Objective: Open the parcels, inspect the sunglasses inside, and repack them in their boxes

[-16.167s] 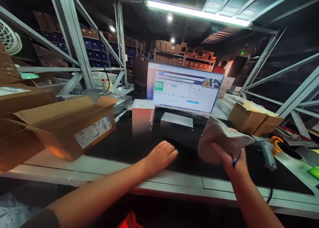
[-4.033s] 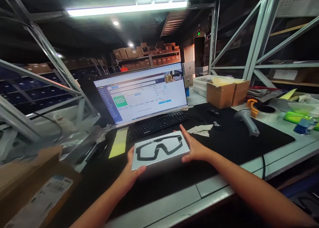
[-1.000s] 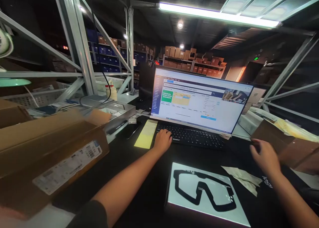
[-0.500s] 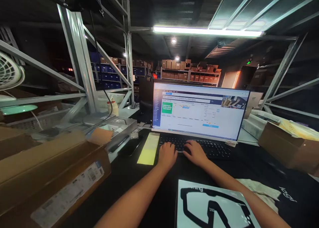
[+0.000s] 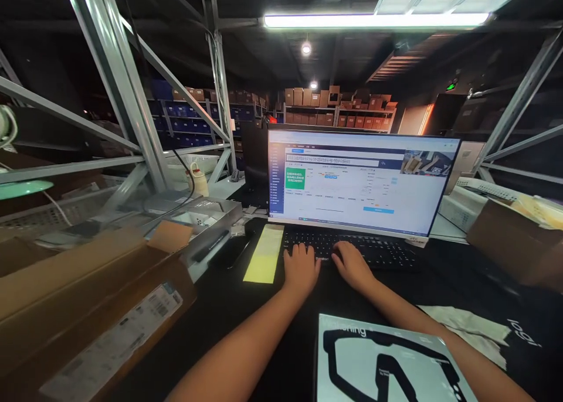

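Note:
My left hand (image 5: pixel 301 268) rests at the left part of a black keyboard (image 5: pixel 382 252), its fingers spread over the keys. At the keyboard's middle, my right hand (image 5: pixel 353 265) lies with its fingers slightly bent and apart. Neither hand holds anything. Behind the keyboard stands a lit monitor (image 5: pixel 334 185) with a web page and a small camera picture on it. A yellow pad of paper slips (image 5: pixel 264 258) lies left of my left hand. Close to me, between my forearms, is a white box with a black printed pattern (image 5: pixel 356 361).
An open cardboard box (image 5: pixel 145 296) with a label fills the left side. Another cardboard box (image 5: pixel 519 238) stands at the right, near a white basket (image 5: pixel 461 200). A crumpled cloth (image 5: pixel 472 329) lies by my right forearm. Metal shelf posts (image 5: pixel 127 97) rise at the left.
The view has tilted down and come slightly closer to the monitor. My left hand's fingers have spread more, and both hands remain at the keyboard.

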Tool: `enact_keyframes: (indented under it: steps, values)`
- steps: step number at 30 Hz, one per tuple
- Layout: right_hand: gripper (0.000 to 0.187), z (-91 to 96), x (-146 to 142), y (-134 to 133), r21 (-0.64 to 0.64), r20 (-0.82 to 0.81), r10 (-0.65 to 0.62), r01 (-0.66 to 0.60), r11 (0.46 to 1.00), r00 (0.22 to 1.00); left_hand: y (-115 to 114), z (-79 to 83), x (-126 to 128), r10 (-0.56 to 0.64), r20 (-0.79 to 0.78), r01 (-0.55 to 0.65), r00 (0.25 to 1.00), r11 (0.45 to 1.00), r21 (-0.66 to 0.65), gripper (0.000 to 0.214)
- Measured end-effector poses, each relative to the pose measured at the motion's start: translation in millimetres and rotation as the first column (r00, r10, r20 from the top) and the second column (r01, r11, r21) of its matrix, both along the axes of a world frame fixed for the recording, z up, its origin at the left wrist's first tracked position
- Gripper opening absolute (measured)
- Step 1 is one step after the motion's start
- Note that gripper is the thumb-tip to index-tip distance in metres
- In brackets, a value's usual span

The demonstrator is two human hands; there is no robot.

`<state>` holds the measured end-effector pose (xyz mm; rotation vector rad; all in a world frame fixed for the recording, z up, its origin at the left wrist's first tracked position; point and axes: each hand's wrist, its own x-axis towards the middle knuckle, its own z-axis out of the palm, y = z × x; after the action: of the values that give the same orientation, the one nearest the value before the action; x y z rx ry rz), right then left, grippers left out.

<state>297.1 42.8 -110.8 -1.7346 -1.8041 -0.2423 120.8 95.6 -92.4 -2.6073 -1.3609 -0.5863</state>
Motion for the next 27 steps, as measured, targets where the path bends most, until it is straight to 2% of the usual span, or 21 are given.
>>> enact_keyframes:
  steps: [7, 13, 15, 20, 27]
  values:
    - [0.02, 4.2, 1, 2, -0.015, 0.011, -0.029, 0.029, 0.999, 1.0, -1, -0.3, 0, -0.007, -0.006, 0.007, 1.0, 1.0, -0.006, 0.03]
    - [0.043, -0.7, 2, 5, 0.023, 0.035, -0.01, 0.009, 1.0, 0.999, -1, -0.5, 1, -0.009, 0.004, 0.009, 1.0, 1.0, -0.006, 0.029]
    - [0.045, -3.6, 1, 6, 0.007, 0.047, 0.013, -0.013, 1.0, 0.999, -1, -0.4, 1, -0.02, 0.01, 0.021, 1.0, 1.0, -0.012, 0.028]
    - [0.032, -7.7, 3, 7, -0.051, 0.04, 0.041, -0.039, 0.998, 0.998, 4, 0.3, -1, -0.068, 0.043, 0.07, 0.997, 0.997, -0.044, 0.023]
    - [0.023, -1.5, 6, 5, -0.027, -0.009, 0.016, -0.016, 1.0, 1.0, 11, 2.2, -3, -0.118, 0.123, 0.128, 0.985, 0.989, -0.074, 0.02]
